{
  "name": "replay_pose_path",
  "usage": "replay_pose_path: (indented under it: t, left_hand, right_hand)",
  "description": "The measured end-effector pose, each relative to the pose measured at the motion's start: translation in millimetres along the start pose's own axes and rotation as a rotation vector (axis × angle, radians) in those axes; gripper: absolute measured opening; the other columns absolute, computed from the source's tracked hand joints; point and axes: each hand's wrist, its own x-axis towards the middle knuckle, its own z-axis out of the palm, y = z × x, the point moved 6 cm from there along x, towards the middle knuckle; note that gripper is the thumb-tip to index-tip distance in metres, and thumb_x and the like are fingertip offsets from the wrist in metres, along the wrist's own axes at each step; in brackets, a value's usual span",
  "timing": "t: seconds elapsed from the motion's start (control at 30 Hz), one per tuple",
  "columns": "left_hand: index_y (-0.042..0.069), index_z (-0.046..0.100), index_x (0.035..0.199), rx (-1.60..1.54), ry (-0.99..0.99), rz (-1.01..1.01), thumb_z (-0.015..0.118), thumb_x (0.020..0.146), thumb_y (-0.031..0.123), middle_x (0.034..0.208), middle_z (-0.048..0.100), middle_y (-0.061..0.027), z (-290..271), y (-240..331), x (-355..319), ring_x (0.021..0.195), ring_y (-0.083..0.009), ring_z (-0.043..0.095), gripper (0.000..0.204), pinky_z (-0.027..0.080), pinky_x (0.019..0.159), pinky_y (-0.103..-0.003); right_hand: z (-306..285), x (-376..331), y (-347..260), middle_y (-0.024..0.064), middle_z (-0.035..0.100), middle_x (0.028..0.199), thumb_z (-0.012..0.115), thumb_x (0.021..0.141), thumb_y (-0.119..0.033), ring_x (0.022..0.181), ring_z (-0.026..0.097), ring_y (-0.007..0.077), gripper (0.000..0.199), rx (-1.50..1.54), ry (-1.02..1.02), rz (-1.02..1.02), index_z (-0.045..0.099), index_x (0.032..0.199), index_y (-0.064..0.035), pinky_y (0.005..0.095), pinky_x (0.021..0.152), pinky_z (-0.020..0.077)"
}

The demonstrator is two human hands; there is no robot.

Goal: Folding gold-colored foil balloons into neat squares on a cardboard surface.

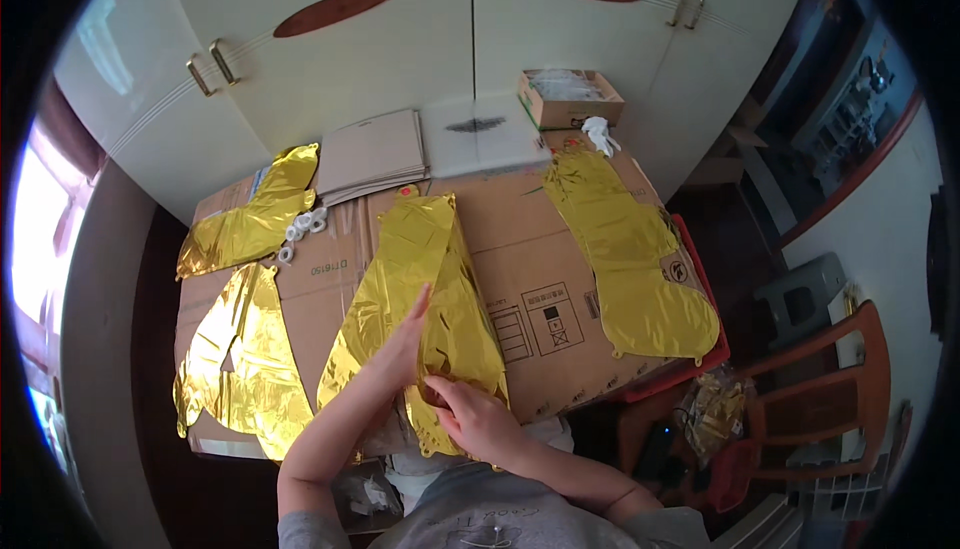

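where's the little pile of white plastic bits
In the head view, the white plastic pieces lie on the cardboard sheet, upper left, between the far-left gold foil balloon and the stack of flat cardboard.

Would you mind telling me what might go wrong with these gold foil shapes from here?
The left hand lies flat on the middle gold foil piece while the right hand pinches its near end, so the thin foil might crease or tear. That end overhangs the cardboard sheet and could slide off. The small white rolls by the left foil pile may roll away.
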Motion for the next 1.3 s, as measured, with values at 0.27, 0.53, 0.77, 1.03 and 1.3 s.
replay_pose_path:
  t: [0.27, 0.53, 0.77, 1.03, 1.3]
  left_hand:
    - [-0.001, 0.049, 0.135, 0.122, 0.312, -0.180, 0.062, 0.086, 0.019, 0.147, 0.040, -0.0213, -77, -13, -6, 0.141, -0.0422, 0.031, 0.055, 0.023, 0.116, -0.056]
    - [0.023, 0.044, 0.145, 0.188, 0.057, 0.043, 0.056, 0.090, 0.055, 0.153, 0.036, -0.0120, -40, 21, 37, 0.143, -0.0444, 0.023, 0.064, 0.020, 0.114, -0.063]
    - [0.025, 0.046, 0.144, 0.175, 0.008, 0.035, 0.056, 0.087, 0.062, 0.153, 0.035, -0.0114, -30, 14, 28, 0.142, -0.0457, 0.024, 0.069, 0.021, 0.112, -0.066]
    - [0.011, 0.042, 0.144, -0.184, 0.269, -0.100, 0.071, 0.085, 0.033, 0.152, 0.033, -0.0206, -49, 7, 25, 0.138, -0.0451, 0.034, 0.069, 0.033, 0.111, -0.052]
    - [0.012, 0.047, 0.140, -0.726, 0.316, -0.474, 0.067, 0.084, 0.009, 0.115, 0.056, -0.0143, -45, -21, 28, 0.087, -0.0227, 0.061, 0.060, 0.052, 0.073, -0.031]
  right_hand:
    - [10, 0, 12, 0.0163, 0.061, 0.099, 0.062, 0.089, -0.011, 0.087, 0.066, 0.0300, 0.049, -0.069, -0.035, 0.014, 0.043, 0.133, -0.0022, 0.0369, 0.078, 0.0538]
    - [1, -2, 8, 0.0153, 0.063, 0.102, 0.064, 0.088, -0.014, 0.090, 0.066, 0.0291, 0.045, 0.050, -0.151, 0.103, 0.049, 0.129, -0.0067, 0.0365, 0.078, 0.0541]
    - [-63, -13, 62, 0.0067, 0.064, 0.112, 0.064, 0.083, -0.009, 0.104, 0.062, 0.0241, 0.031, -0.225, 0.090, -0.074, 0.065, 0.115, -0.0118, 0.0377, 0.088, 0.0501]
    - [-79, 3, 68, 0.0043, 0.061, 0.121, 0.066, 0.085, -0.016, 0.113, 0.057, 0.0240, 0.034, -0.277, -0.018, -0.128, 0.063, 0.119, -0.0110, 0.0405, 0.098, 0.0441]
    - [-71, -4, 67, 0.0039, 0.060, 0.120, 0.068, 0.084, -0.016, 0.111, 0.058, 0.0220, 0.034, -0.313, -0.021, -0.188, 0.064, 0.117, -0.0110, 0.0396, 0.097, 0.0429]
